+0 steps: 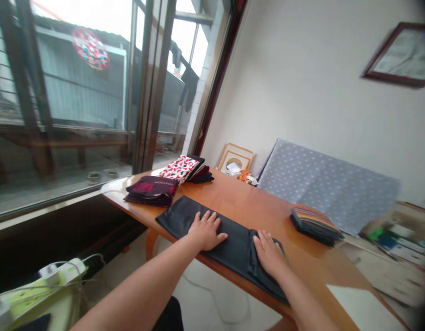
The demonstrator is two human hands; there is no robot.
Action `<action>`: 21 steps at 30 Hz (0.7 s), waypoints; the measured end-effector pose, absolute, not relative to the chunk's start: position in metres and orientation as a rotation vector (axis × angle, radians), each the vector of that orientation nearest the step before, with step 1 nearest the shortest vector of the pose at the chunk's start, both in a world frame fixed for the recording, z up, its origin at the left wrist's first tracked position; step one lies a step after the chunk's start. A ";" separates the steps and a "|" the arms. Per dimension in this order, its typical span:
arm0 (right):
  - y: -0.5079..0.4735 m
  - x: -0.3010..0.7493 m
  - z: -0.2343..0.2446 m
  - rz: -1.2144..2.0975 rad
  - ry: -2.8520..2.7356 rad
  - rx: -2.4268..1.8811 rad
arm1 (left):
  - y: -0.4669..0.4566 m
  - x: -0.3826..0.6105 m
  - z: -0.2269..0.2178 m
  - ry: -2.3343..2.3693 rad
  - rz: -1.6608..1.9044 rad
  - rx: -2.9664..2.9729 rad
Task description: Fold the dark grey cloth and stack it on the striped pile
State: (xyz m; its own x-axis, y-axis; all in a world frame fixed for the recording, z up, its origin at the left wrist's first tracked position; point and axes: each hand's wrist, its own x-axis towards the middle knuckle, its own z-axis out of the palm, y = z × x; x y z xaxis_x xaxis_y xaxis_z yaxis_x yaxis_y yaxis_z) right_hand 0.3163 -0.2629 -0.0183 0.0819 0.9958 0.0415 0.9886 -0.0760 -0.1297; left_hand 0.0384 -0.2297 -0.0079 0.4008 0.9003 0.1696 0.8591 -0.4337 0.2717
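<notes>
A long black cloth lies folded along the near edge of a wooden table. My left hand rests flat on its middle with the fingers spread. My right hand presses flat on the cloth's right end, where a fold crosses it. Neither hand holds anything.
A dark maroon folded cloth and a red-and-white patterned one lie at the table's far left. A striped folded stack sits at the right. A dotted grey board leans on the wall. A power strip lies at lower left.
</notes>
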 end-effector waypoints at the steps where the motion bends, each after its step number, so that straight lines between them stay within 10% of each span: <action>1: -0.262 0.318 -0.024 0.036 -2.044 -2.221 | -0.231 0.038 -0.007 1.580 0.435 2.505; 21: -0.262 0.352 -0.084 -0.450 -2.438 -1.982 | -0.232 0.035 -0.005 1.521 0.377 2.436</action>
State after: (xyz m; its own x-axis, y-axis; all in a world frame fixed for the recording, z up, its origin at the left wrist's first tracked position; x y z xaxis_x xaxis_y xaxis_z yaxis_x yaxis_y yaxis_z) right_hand 0.3524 -0.2618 -0.0843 -0.2199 0.9637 0.1517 0.9544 0.1803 0.2381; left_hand 0.0353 -0.2321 -0.0052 0.4232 0.9017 0.0886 0.8386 -0.4268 0.3386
